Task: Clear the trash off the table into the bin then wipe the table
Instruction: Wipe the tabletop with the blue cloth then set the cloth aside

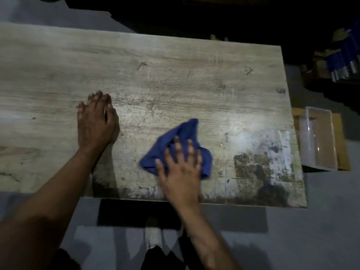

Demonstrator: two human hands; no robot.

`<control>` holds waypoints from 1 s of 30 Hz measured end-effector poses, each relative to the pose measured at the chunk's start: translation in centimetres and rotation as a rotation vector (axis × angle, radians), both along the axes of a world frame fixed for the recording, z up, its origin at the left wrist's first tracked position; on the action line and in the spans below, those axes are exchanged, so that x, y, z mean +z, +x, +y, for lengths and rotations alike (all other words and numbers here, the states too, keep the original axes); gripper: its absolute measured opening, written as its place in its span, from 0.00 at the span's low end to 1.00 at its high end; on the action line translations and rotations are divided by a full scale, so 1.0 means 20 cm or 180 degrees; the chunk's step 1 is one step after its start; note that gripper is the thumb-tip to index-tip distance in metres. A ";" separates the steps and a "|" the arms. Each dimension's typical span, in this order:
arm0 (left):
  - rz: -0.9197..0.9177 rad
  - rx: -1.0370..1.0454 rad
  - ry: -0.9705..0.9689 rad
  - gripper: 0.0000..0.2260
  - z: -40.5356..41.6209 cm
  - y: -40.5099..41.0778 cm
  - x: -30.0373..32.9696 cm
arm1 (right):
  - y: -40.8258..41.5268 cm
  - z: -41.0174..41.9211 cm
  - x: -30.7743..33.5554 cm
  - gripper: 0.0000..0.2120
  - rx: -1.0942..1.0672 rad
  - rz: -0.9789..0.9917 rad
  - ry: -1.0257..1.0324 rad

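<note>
A crumpled blue cloth (175, 137) lies on the pale wooden table (175, 75), near its front edge. My right hand (180, 168) presses flat on the cloth with fingers spread and straight. To the left, my left hand (96, 121) rests palm down on the bare tabletop, fingers straight. A clear box (319, 139) sits on the floor just past the table's right edge; I cannot tell what is in it. No trash shows on the tabletop.
The table's front right corner (268, 168) is stained dark and white. Blue items (344, 61) are stacked at the far right in the dark. Grey floor surrounds the table, and my feet show below its front edge.
</note>
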State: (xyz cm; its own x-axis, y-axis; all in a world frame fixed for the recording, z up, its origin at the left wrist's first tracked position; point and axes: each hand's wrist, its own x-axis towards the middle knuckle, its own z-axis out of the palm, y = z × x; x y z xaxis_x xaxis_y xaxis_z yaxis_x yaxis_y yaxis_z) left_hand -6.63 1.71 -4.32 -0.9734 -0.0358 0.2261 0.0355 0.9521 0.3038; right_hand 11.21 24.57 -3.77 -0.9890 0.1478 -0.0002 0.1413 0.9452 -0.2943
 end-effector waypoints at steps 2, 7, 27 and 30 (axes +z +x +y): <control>0.0087 -0.0123 -0.0051 0.22 0.01 0.03 0.00 | -0.13 -0.22 0.01 0.26 0.0315 0.0092 -0.0079; -0.0045 -0.0234 0.0103 0.24 0.02 0.20 -0.03 | -0.36 -0.43 0.04 0.23 0.0868 0.0005 0.0135; 0.0164 -0.1761 -0.0635 0.25 0.12 0.72 -0.10 | 0.04 0.18 -0.02 0.24 -0.1039 0.0089 0.0194; 0.0025 -0.1975 -0.0678 0.26 0.20 0.79 -0.04 | 0.07 -0.04 -0.01 0.22 -0.0374 -0.0008 0.0216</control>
State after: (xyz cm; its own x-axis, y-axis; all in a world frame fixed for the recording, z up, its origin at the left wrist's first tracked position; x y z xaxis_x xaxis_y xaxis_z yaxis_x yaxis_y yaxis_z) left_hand 9.13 5.72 -5.11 -0.7972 0.5782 0.1735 0.5990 0.7934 0.1082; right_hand 12.62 23.71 -3.98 -0.9649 0.2625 0.0114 0.2530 0.9398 -0.2297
